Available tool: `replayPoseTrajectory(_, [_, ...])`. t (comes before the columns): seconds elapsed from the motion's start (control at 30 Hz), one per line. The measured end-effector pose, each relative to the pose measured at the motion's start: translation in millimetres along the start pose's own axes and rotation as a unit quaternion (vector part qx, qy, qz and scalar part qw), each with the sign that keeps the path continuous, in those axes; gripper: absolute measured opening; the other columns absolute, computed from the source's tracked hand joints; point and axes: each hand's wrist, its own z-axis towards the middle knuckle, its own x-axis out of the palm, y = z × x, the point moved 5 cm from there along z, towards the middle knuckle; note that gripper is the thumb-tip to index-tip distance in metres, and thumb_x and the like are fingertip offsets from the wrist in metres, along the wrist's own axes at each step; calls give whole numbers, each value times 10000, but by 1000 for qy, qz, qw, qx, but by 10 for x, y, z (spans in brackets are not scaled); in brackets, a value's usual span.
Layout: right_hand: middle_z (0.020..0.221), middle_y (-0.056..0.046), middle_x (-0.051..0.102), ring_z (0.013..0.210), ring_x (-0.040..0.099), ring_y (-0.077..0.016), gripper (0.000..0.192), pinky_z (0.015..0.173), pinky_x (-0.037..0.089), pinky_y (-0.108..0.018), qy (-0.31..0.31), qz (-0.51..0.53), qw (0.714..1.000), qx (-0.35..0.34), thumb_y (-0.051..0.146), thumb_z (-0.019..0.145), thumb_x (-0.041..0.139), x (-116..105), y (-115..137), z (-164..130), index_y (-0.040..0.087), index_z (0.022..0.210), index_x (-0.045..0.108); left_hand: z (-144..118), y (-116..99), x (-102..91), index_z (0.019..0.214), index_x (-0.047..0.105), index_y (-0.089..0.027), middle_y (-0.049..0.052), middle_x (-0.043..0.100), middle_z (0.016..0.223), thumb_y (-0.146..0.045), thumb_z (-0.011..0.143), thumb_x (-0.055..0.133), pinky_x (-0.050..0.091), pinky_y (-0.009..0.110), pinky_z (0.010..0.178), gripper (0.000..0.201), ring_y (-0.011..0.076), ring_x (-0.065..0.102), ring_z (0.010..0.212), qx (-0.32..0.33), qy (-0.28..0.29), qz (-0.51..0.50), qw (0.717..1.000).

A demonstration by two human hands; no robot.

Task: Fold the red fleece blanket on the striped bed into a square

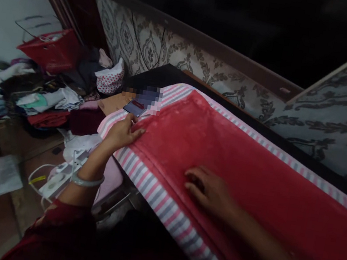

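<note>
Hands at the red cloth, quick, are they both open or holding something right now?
Left hand: at the edge of the long, flat red cloth; can't tell if it's pinching.
Right hand: open, loosely curled over the cloth, nothing visible in its grip.

A red cloth (245, 159) lies lengthwise over a striped cloth (162, 199) on a black bench (169, 73), whose far edge runs along a patterned wall (188, 59). At the bench's left end, the left hand (122, 134) touches the red cloth, thumb and forefinger apart, just beside a phone (136, 107). Toward the near edge, the right hand (212, 189) rests on the red cloth, its grip loosely curled. Beyond the left end, clothes (49, 105) lie heaped near a red basket (52, 50).
</note>
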Motion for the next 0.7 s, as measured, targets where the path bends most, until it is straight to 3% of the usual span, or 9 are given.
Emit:
replayPoseTrajectory(0.07, [1119, -108, 663, 921, 652, -227, 338, 744, 520, -333, 3, -39, 999, 30, 312, 907, 599, 104, 147, -267, 198, 1225, 604, 10, -27, -1, 1080, 526, -192, 11, 588, 744, -490, 821, 551, 397, 308, 648, 396, 230, 592, 721, -5, 5, 27, 1000])
replayPoseTrajectory(0.17, [1190, -136, 618, 1013, 616, -264, 485, 793, 515, -369, -13, -110, 993, 45, 273, 870, 636, 155, 296, -408, 184, 1339, 550, 33, -60, -13, 1068, 519, -201, 13, 582, 780, -396, 817, 544, 400, 302, 666, 319, 218, 583, 741, 6, 17, 22, 1000])
replayPoseTrajectory(0.37, [995, -84, 620, 938, 565, -215, 401, 757, 470, -321, -52, -156, 986, 22, 47, 870, 469, 183, 475, -398, 205, 1199, 635, 48, -49, -96, 986, 498, -223, -48, 497, 684, -350, 814, 502, 402, 253, 618, 213, 160, 520, 651, 50, 36, -63, 996])
replayPoseTrajectory(0.47, [991, -74, 631, 915, 551, -218, 439, 740, 458, -330, -79, -155, 985, -1, 29, 870, 437, 237, 494, -448, 226, 1211, 629, 22, -69, -160, 995, 522, -220, -37, 515, 685, -337, 832, 493, 431, 254, 644, 202, 167, 547, 669, 48, 24, 6, 999])
replayPoseTrajectory(0.57, [1093, -85, 645, 981, 545, -242, 550, 812, 457, -375, -91, -169, 981, -19, -25, 814, 440, 274, 504, -586, 233, 1275, 594, -71, -193, -258, 1011, 563, -199, 57, 619, 857, -281, 817, 511, 470, 311, 786, 217, 225, 613, 867, 55, -27, 89, 994])
replayPoseTrajectory(0.7, [1139, -99, 636, 997, 533, -252, 571, 834, 448, -387, -107, -186, 977, -16, -43, 803, 462, 181, 518, -937, 214, 1297, 585, -335, -564, -244, 1038, 605, -191, 144, 620, 1111, -370, 874, 451, 466, 396, 931, 288, 283, 594, 1067, 203, -83, 122, 968])
